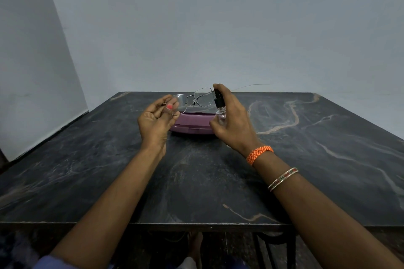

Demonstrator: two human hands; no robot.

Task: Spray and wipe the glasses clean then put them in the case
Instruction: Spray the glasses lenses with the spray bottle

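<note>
Thin metal-framed glasses (197, 99) are held up above the table, lenses facing me. My left hand (156, 122) pinches their left lens rim between thumb and fingers. My right hand (231, 124) grips a small clear spray bottle (220, 109) with a black nozzle, index finger on top of the pump, nozzle right beside the right lens. A purple glasses case (192, 123) lies shut on the table just behind and below both hands, partly hidden by them.
The dark marbled table (306, 159) reaches a grey wall at the back and a white wall at the left. Its front edge runs across the lower frame. My right forearm wears an orange band and bangles. No cloth is visible.
</note>
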